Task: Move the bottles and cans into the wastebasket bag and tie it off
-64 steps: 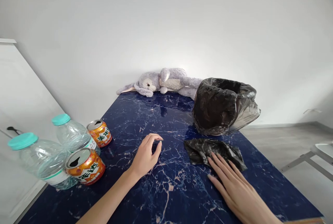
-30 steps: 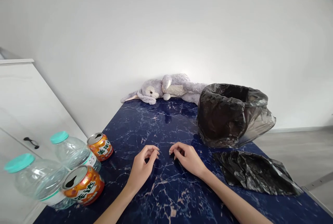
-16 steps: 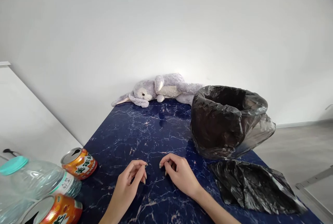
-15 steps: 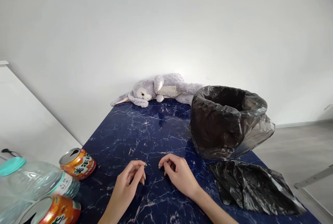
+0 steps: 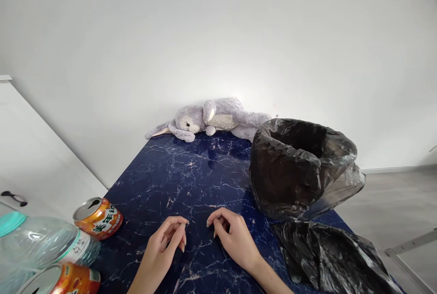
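Both hands rest on the dark blue marbled table [image 5: 170, 171], a short gap between them. My left hand [image 5: 164, 246] is loosely curled, thumb tip against the index fingertip, with nothing visible in it. Facing it, my right hand [image 5: 234, 239] is curled inward in a similar way and also holds nothing that I can see. Right of that hand stands a bin lined with a black plastic bag [image 5: 290, 180]. In front of the bin, a flat black plastic bag [image 5: 334, 257] lies on the table, close to my right forearm.
On the left lie an orange drink can [image 5: 102, 221], a clear plastic bottle [image 5: 44, 239] with a turquoise cap, and a second orange can [image 5: 77, 279], both cans opened. A grey plush rabbit [image 5: 218, 119] lies against the wall. A white cabinet [image 5: 37, 162] stands at far left.
The view has shifted slightly, so the cans, bottle and bags appear a little lower. Both hands keep nearly the same pose and place on the table.
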